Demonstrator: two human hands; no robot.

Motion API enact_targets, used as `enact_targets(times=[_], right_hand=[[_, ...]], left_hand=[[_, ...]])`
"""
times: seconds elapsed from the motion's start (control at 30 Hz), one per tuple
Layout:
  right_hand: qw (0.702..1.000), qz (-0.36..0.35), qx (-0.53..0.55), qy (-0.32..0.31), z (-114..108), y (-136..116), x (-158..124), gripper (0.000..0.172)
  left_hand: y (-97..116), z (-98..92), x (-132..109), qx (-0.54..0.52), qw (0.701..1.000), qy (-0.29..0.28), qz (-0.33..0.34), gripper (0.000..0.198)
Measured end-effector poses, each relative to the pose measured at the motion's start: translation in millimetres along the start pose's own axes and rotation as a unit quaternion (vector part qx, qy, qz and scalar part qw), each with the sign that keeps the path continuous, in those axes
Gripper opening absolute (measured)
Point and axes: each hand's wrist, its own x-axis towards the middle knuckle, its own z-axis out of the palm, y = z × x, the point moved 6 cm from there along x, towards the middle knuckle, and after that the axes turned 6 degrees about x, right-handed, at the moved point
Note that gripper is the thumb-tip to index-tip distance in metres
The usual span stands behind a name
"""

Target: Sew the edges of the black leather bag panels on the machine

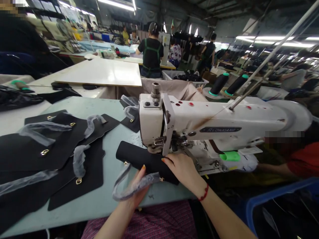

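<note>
While the right hand curves over the rolled black panel, its grip is narrow and closed on the roll, fingertips on top. The left hand sits at the near side of the panel, tangled with a loop of translucent film. Film hides part of it, so its grip is probably on the panel edge, but that is hard to confirm from this view.

Panel position: lying on the pale green table, angled toward the presser-foot area of the white industrial sewing machine, right end just in front of the machine head. A small gold-tone fitting shows at its far end.

Handling notes: even pressure along the roll matters, with both hands sharing the load so the fold doesn't twist. The film wants to stay clear of the presser-foot area, and the metal fitting clear of the needle path. Right-hand pressure works best close to the machine, where the roll is most likely to spring open.

Nearby: flat black panels overlap on the table to the left, with gold-tone fittings and more film strips. Thread cones stand behind the machine. A co-worker's red sleeve is at far right, apart from this work.
</note>
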Motion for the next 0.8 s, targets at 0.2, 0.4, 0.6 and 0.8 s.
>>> enact_targets(times=[0.2,0.4,0.6,0.8], right_hand=[[0.98,-0.037,0.176,-0.085,19.9,5.5,13.6,0.033],[0.969,-0.024,0.235,-0.073,28.3,4.2,12.5,0.033],[0.971,-0.032,0.236,-0.039,24.7,-0.2,16.3,0.032],[0.969,-0.04,0.241,-0.049,20.8,2.5,19.5,0.031]], left_hand=[[16.1,-9.6,14.4,-0.023,0.999,0.033,0.016,0.023],[35.0,-9.9,6.4,0.022,0.989,0.139,0.054,0.039],[25.5,-9.8,-2.6,-0.026,0.978,0.206,0.037,0.031],[12.7,-3.2,-5.6,-0.07,0.98,0.182,-0.025,0.024]])
